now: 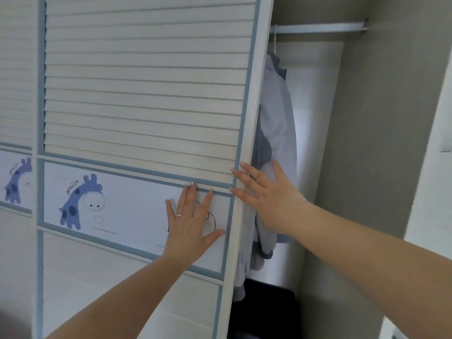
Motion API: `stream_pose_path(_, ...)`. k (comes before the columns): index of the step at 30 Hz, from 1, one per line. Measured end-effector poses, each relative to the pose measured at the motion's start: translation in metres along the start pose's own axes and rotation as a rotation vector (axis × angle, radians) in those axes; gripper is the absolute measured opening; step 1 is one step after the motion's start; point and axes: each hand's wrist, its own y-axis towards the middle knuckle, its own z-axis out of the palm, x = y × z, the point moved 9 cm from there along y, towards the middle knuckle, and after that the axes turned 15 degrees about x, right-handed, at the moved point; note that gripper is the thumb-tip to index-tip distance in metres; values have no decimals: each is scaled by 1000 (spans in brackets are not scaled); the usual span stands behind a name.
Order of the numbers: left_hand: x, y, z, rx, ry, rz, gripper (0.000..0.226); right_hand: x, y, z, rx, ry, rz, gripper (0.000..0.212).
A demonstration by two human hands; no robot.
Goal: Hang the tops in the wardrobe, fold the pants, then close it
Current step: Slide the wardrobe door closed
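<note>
- The sliding door (146, 94) of the wardrobe has white slats and blue-grey trim; its right edge runs from the top middle down to the bottom, slightly tilted in this view.
- To the right of that edge, an open gap shows the inside of the wardrobe, up to the grey side wall (362, 143).
- In the gap, a light blue top (276, 123) with darker grey parts hangs from the rail (318, 28); its left side is hidden behind the door edge.
- Below the top, something dark (264, 307) sits at the bottom of the gap; I cannot tell what it is.
- The left hand (190, 226) lies flat on the door's picture panel, fingers straight and spread, thumb pointing toward the door edge. It holds nothing. A ring (178, 215) is on one finger.
- The right hand (266, 194) is at the door's right edge, fingers straight, fingertips touching the front of the frame, palm over the gap just in front of the hanging top. It grips nothing.
- A blue giraffe drawing (80, 201) is on the panel, left of the left hand.
- A second door (17, 94) with the same pattern stands at the far left.
</note>
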Motion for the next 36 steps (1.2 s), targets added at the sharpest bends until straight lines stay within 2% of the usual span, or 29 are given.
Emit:
stream_pose_path(6, -55, 12, -3, 23, 33, 119, 93, -26, -39, 32, 169, -24, 51, 91)
stream_pose_path(14, -129, 9, -4, -40, 2, 182, 98, -57, -89, 72, 279, -39, 97, 94)
stream_pose_path(18, -163, 9, -5, -64, -19, 194, 119, -71, -111, 89, 329, -41, 143, 93)
stream_pose_path(23, -198, 8, -4, -77, -42, 198, 132, -84, -136, 105, 394, -65, 188, 91)
stream_pose_path(36, -249, 10, 9, -42, -5, 188, 120, -101, -168, 128, 437, -89, 204, 84)
